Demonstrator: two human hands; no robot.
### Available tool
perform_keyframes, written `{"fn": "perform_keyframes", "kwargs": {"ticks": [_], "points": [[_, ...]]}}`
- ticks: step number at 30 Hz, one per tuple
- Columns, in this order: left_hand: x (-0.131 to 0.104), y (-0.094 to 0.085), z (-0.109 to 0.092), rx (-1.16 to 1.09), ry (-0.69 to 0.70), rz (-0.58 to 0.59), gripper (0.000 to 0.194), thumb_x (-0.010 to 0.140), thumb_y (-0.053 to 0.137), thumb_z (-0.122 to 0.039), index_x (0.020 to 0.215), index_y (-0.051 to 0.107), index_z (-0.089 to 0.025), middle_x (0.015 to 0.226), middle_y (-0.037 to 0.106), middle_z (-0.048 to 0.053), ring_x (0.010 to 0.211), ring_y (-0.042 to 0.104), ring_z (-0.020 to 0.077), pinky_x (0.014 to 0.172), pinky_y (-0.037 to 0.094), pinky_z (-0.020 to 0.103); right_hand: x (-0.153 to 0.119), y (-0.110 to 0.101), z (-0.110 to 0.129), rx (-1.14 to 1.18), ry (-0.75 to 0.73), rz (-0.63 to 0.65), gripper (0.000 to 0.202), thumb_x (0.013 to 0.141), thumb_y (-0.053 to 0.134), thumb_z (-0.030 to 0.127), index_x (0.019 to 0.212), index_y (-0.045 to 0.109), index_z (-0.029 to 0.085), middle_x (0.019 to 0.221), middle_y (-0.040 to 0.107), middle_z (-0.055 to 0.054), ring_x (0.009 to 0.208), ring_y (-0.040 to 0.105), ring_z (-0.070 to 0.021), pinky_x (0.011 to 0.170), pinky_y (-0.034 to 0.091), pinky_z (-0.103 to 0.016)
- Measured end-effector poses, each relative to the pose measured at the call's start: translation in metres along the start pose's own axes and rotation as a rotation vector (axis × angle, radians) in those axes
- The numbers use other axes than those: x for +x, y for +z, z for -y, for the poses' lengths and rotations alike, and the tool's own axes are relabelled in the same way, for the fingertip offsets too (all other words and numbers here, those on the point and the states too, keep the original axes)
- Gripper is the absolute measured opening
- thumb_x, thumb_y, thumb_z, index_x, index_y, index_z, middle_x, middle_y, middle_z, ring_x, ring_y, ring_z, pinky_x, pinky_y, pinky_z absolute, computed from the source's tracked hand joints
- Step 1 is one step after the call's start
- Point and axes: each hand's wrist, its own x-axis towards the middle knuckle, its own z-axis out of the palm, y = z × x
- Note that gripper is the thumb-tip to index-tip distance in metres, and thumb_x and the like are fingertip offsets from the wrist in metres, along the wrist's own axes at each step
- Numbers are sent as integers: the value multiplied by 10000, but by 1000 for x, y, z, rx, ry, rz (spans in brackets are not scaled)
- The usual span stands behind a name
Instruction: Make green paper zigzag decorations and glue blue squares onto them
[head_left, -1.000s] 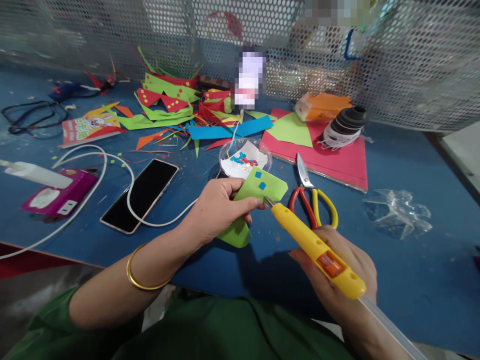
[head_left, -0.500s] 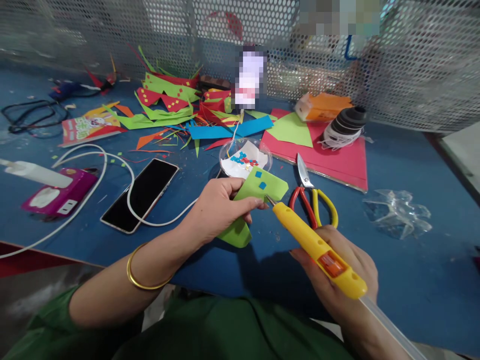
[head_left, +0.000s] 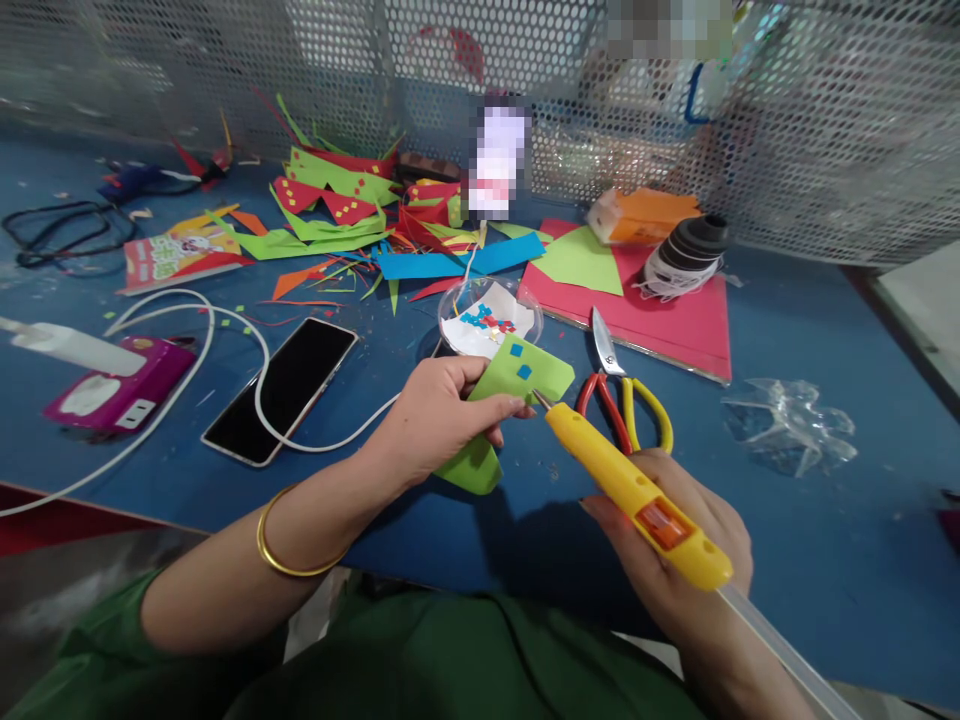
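My left hand (head_left: 442,415) pinches a folded green paper piece (head_left: 544,372), which carries two blue squares. In my right hand (head_left: 675,560) is a yellow glue gun (head_left: 615,475) with a clear glue stick (head_left: 780,640) coming out of its back end. The gun's metal nozzle points at the paper's lower edge, close to my left thumb; whether it touches I cannot tell. Just behind the paper stands a clear round tub (head_left: 491,318) holding white paper with small blue and red bits. Scissors (head_left: 622,390) with one red and one yellow handle lie beyond the gun.
Green and red paper masks (head_left: 334,195) lie at the back among coloured strips. A dark phone (head_left: 281,390) and a purple power socket (head_left: 120,390), with a white cable, are on the left. Red sheets (head_left: 645,325), a thread spool (head_left: 686,255) and clear plastic (head_left: 791,425) lie on the right.
Both hands, the green paper and the glue gun stay nearly where they were. The view has shifted very slightly.
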Motion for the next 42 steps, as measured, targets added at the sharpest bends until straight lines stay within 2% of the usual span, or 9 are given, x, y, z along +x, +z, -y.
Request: {"fn": "perform_keyframes", "kwargs": {"ticks": [8,15,18,22,27,32,33,36,42], "points": [[-1,0,-2,21,7,-31,137,776,718,-286,818,755,-161,568,670,-8,487,587,102,427,395,170,1,-2,0,24,-7,15,129,900,646,309,856,556,228,683,578,31,530,521,-111,501,400,-240],[-1,0,-1,-13,3,-23,112,780,710,-260,824,743,-162,627,710,0,473,569,87,452,447,178,-6,-7,1,345,65,8,110,920,635,324,919,624,214,757,632,7,634,614,-136,585,502,-268],[0,-1,1,-28,10,5,115,779,716,-248,841,745,-156,714,747,18,498,584,80,488,473,178,-13,-6,-2,383,139,-48,113,917,641,312,966,663,213,834,658,-17,705,639,-160,650,530,-304],[1,-1,2,-11,-8,24,130,782,724,-261,839,753,-148,588,677,-3,504,586,92,469,443,170,-14,-7,-3,401,330,-107,185,936,601,344,1046,698,231,876,679,-27,700,630,-157,592,525,-281],[-2,0,-2,-18,-36,34,126,800,715,-257,834,746,-140,587,662,-2,499,572,92,455,431,172,-8,-21,-18,250,494,-190,241,931,608,389,950,743,190,775,711,-58,638,657,-158,472,470,-222],[-2,-1,1,-51,-44,63,200,857,681,-327,865,741,-137,564,635,-10,453,514,72,428,380,165,-6,-53,-69,-46,598,-149,416,828,679,520,1054,743,177,859,726,-101,705,696,-233,566,500,-316],[-1,-1,1,-56,-39,66,206,860,680,-336,869,740,-139,563,635,-11,450,508,72,427,375,167,-6,-60,-79,-178,573,-226,465,811,664,565,1074,725,186,868,717,-99,748,693,-264,601,506,-354],[0,-2,1,-60,-26,60,189,871,669,-314,852,738,-139,566,640,-10,465,516,73,437,374,167,-3,-74,-104,-508,514,-127,510,836,547,531,1164,696,170,1028,685,-152,1008,657,-348,775,525,-426],[-3,-1,-3,-59,-60,88,174,906,619,-246,822,729,-139,546,628,-12,456,508,71,442,375,170,8,-81,-125,-789,680,279,487,921,421,425,1239,653,138,1223,613,-215,1037,656,-361,821,520,-435]]}}
